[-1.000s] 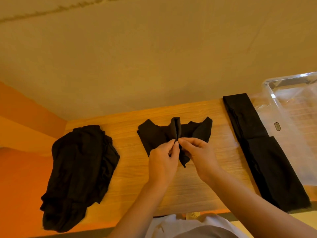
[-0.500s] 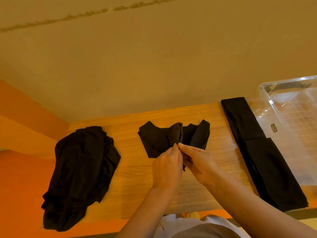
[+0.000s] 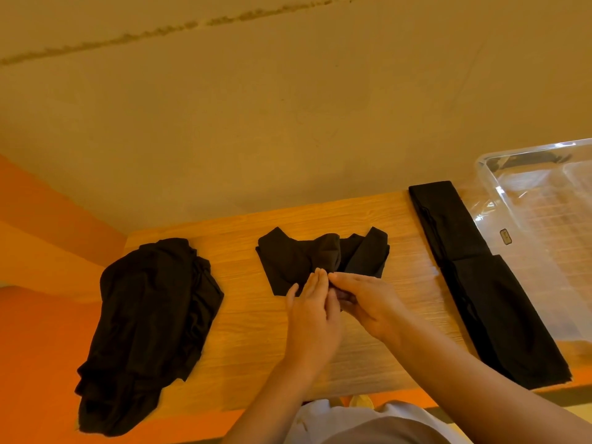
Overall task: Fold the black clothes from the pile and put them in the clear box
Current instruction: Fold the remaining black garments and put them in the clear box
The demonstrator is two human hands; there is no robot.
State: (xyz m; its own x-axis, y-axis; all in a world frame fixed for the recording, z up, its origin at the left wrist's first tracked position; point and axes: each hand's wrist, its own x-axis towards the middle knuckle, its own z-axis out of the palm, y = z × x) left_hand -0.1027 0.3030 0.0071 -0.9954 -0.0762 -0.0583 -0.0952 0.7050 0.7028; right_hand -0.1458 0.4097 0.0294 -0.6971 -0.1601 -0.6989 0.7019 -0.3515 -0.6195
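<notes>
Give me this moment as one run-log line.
step: folding small black garment | left hand: fingers straight against it | right hand: pinching its fold | pile: left | clear box: no clothes visible

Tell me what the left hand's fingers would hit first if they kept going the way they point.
Probably the small black garment: the left hand points its fingers up-table into its raised middle fold, already at its edge.

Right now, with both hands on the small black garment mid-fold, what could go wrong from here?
1. The small garment is bunched at its middle where the right hand pinches it; the left hand lies with straight fingers, so the fold may slip or set crooked.
2. The folded long piece lies outside the clear box and reaches the table's near edge; a passing forearm might drag it off.
</notes>
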